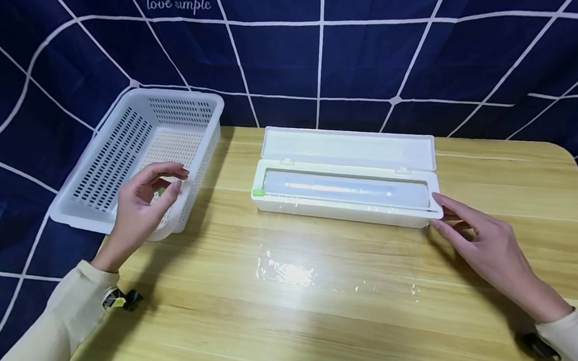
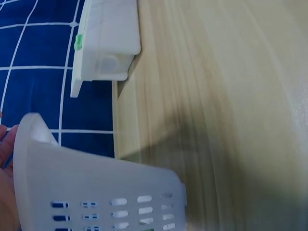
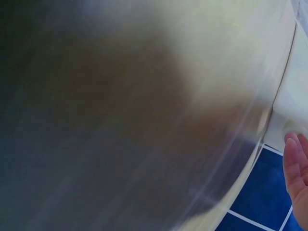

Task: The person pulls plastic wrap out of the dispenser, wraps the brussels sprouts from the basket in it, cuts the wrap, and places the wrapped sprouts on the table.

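Note:
A long white cling film dispenser (image 1: 347,211) lies on the table with its hinged lid (image 1: 349,148) raised at the back and a film roll (image 1: 346,189) inside. Its left front corner carries a small green slider (image 1: 258,192). My right hand (image 1: 486,244) grips the dispenser's right end, thumb at the lower front and fingers above. Clear cling film (image 1: 287,272) is spread on the table in front of the box, glinting. My left hand (image 1: 141,204) is over the near right side of a white plastic basket (image 1: 211,136), thumb and fingers bent with a gap between their tips.
Something small and green (image 1: 160,192) shows inside the basket behind my left hand. The basket stands at the table's left, its slotted side (image 2: 101,178) close in the left wrist view. A dark blue cloth with white lines (image 1: 357,62) hangs behind the wooden table (image 1: 258,335).

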A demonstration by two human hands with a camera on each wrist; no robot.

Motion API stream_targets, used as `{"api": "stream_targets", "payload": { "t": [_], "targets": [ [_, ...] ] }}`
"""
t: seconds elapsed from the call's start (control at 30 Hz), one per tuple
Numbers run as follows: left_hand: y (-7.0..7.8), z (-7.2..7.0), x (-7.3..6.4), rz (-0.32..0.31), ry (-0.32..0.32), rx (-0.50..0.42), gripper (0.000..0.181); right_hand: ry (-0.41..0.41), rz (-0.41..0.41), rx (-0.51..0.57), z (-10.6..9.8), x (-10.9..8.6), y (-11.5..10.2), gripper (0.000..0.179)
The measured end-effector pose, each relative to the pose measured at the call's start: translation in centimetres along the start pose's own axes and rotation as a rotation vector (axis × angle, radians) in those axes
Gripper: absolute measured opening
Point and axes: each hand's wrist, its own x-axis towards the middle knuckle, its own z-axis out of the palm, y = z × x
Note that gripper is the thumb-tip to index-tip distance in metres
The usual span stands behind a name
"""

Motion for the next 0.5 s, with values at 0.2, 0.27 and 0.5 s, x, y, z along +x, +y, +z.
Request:
{"api": "stream_targets", "payload": {
  "t": [0.2,0.27,0.5],
  "targets": [
    [-0.4,-1.1,0.4,-0.03,0.05,0.022,0.027,0.013,-0.019,0.0,0.2,0.1,0.0,0.078],
    [-0.6,-1.4,0.5,-0.037,0.067,0.041,0.026,0.015,-0.025,-0.003,0.2,0.1,-0.1,0.078],
    [-0.9,-2.1,1.0,-0.065,0.099,0.09,0.025,0.017,-0.03,-0.017,0.2,-0.1,-0.2,0.078]
  ]
}}
